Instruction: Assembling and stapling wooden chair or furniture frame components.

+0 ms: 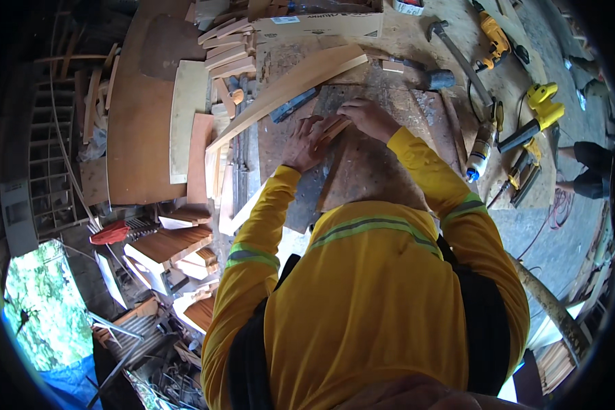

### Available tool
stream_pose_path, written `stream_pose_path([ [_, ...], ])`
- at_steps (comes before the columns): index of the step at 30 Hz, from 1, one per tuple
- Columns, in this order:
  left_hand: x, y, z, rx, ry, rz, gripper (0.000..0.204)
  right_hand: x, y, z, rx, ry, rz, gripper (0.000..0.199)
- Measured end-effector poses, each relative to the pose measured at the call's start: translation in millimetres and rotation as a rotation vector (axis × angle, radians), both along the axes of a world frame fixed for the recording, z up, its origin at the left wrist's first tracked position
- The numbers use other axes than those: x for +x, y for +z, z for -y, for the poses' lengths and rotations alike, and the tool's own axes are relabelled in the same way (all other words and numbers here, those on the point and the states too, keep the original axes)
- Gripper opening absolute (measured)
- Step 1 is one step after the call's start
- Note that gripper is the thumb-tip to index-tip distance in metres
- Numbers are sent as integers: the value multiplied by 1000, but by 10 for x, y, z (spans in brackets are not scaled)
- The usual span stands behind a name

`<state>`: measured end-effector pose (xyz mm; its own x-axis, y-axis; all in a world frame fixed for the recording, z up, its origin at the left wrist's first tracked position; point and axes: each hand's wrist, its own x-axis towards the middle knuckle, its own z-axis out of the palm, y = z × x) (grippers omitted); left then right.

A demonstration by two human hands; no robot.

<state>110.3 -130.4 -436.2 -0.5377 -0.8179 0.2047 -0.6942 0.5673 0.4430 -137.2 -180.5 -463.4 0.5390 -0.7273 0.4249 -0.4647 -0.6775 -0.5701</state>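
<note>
Both of my hands meet over the middle of the workbench (383,179), around a small strip of wood (337,127). My left hand (303,145) is closed on its near left end, fingers bent over it. At the far right end, the fingers of my right hand (367,119) are closed on the same strip. Just beyond my left hand lies a dark blue tool (292,106), whose kind I cannot make out. A long, slightly curved board (287,87) lies diagonally past it.
Right of my hands lie a claw hammer (461,63), a mallet (439,79), a yellow drill (493,34), a yellow-and-black power tool (541,113) and a sealant tube (480,152). A cardboard box (314,26) stands at the back. Stacked wood pieces (229,55) crowd the left. Another person's legs (590,167) show far right.
</note>
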Motion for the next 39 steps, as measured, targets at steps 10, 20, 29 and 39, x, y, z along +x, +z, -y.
stream_pose_path([
  [10,-4,-110,39,15,-3,-96,59,-63,49,110,144,50,-97,37],
  [20,-37,-59,12,-7,9,-160,63,-47,72,63,66,59,-131,37],
  [29,-12,-92,42,-16,-52,-153,58,3,55,-43,19,-3,-165,37],
  [39,-12,-115,25,9,-10,-119,49,-196,-100,30,401,-141,128,40],
])
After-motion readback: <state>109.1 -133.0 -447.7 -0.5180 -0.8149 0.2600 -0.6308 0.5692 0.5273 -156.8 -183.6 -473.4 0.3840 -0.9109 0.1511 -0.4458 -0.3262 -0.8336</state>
